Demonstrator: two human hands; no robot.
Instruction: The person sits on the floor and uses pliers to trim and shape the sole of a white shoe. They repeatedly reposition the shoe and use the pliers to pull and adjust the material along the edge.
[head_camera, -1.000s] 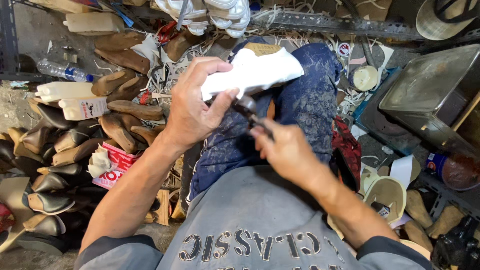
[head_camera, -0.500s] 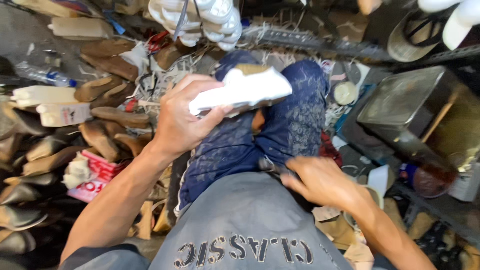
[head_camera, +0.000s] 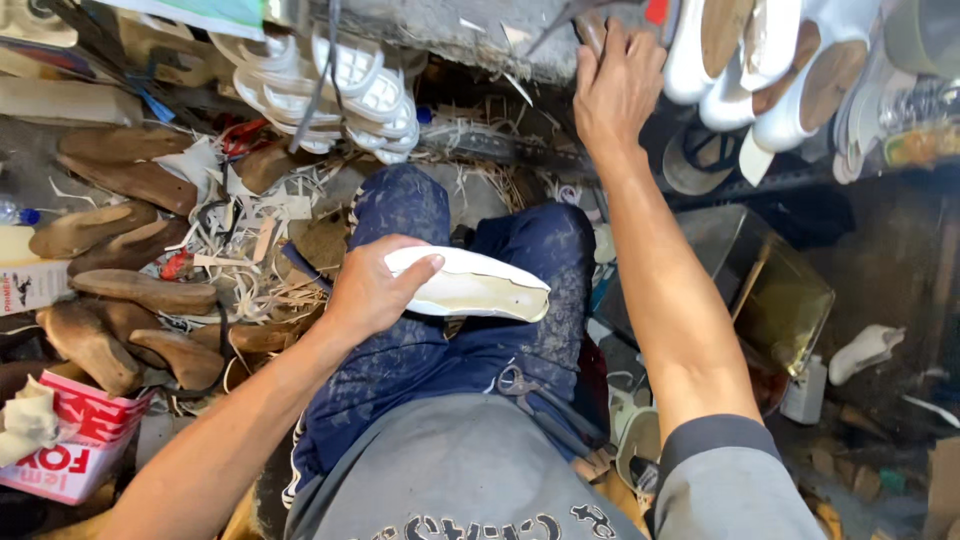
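Note:
My left hand holds a white shoe sole by its heel end, lying flat above my blue-trousered lap. The sole's pale inner face is turned up and its toe points right. My right hand is stretched far up to the back ledge, with its fingers closed round a brown handle of a metal tool; the tool's tip is partly hidden. A pair of pliers lies on my right thigh.
Several wooden shoe lasts lie among shavings on the left. White soles hang at the top, white shoes at the top right. A metal tin stands right of my knee, a red-and-white box at the bottom left.
My right hand left the sole, dropped to my lap, then reached up to the back ledge and closed on a tool handle. My left hand lowered the sole and laid it flatter.

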